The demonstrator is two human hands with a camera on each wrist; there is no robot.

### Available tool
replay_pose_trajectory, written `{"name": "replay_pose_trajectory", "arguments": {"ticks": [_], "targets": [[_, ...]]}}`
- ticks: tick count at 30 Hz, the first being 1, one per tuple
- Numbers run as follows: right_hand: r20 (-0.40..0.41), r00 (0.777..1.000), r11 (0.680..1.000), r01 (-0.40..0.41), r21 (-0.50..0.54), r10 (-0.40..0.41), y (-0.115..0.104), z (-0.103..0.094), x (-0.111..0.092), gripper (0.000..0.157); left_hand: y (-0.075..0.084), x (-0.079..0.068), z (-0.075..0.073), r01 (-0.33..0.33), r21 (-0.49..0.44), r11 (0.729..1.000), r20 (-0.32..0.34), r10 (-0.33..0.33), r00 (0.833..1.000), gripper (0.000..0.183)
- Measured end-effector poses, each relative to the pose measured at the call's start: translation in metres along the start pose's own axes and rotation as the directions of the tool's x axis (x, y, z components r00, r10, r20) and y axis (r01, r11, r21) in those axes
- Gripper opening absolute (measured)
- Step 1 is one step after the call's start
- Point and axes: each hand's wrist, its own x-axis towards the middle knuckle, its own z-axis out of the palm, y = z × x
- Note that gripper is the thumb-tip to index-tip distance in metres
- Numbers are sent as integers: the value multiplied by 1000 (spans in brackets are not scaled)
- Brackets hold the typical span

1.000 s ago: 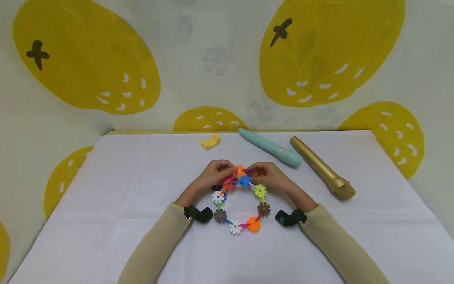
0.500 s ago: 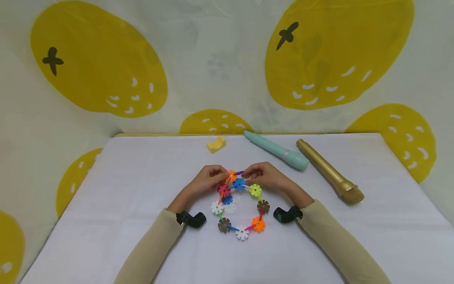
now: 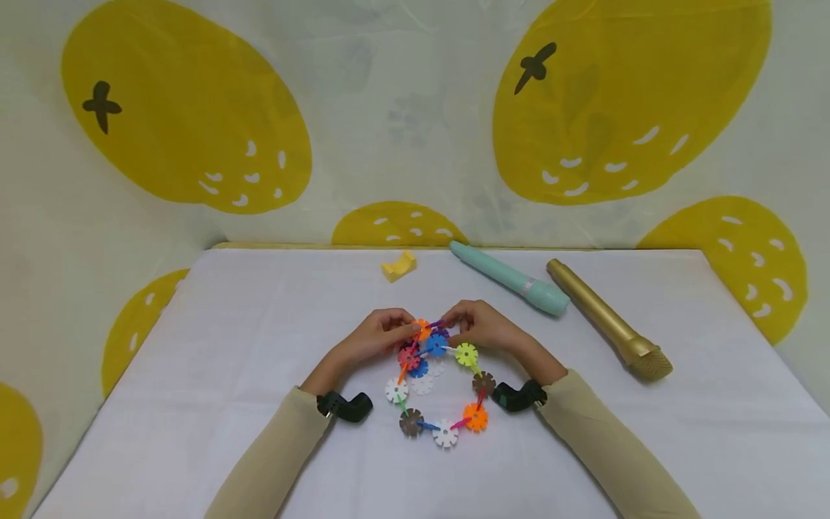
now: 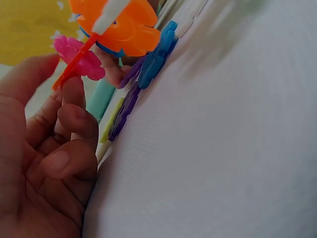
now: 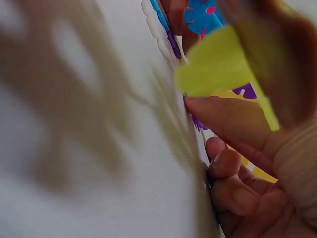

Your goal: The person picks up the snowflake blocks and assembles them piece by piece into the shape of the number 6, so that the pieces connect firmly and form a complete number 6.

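Observation:
A ring of linked, notched plastic snowflake discs in many colours lies between the hands; a white disc (image 3: 445,434) sits at its near side. At the far side, my left hand (image 3: 389,333) pinches an orange-red disc (image 4: 74,67), seen edge-on in the left wrist view with a pink disc (image 4: 81,58) slotted into it. My right hand (image 3: 483,324) has thumb and fingertips at a purple disc (image 3: 436,324) beside the orange disc (image 3: 423,330). In the right wrist view a yellow-green disc (image 5: 213,64) partly covers that hand's fingers.
Behind the hands lie a teal microphone (image 3: 509,277) and a gold microphone (image 3: 609,321). A small yellow curved block (image 3: 398,267) rests near the table's back edge. Several loose discs, blue (image 3: 418,367) and white (image 3: 423,385), lie inside the ring.
Both hands have come closer together at the ring's far side, and another purple disc shows between them. The ring has shifted slightly toward the near side.

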Motion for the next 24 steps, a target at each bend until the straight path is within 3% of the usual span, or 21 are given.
{"name": "replay_pose_trajectory", "arguments": {"ticks": [7, 13, 17, 24], "targets": [[-7, 1000, 997, 1, 74, -1, 4, -3, -1, 20, -3, 2, 0, -8, 14, 1000, -12, 9, 1000, 20], [-9, 996, 989, -86, 124, 88, 5, -6, -1, 22, -1, 1, 0, 2, 14, 1000, -4, -2, 1000, 20], [-22, 987, 964, -151, 219, 160, 6, -8, -2, 24, -1, 2, 1, 13, 9, 1000, 2, -13, 1000, 19], [-34, 981, 915, -168, 367, 193, 10, -12, -1, 27, -3, 4, 1, 19, 27, 999, 2, -19, 1000, 18]]}}
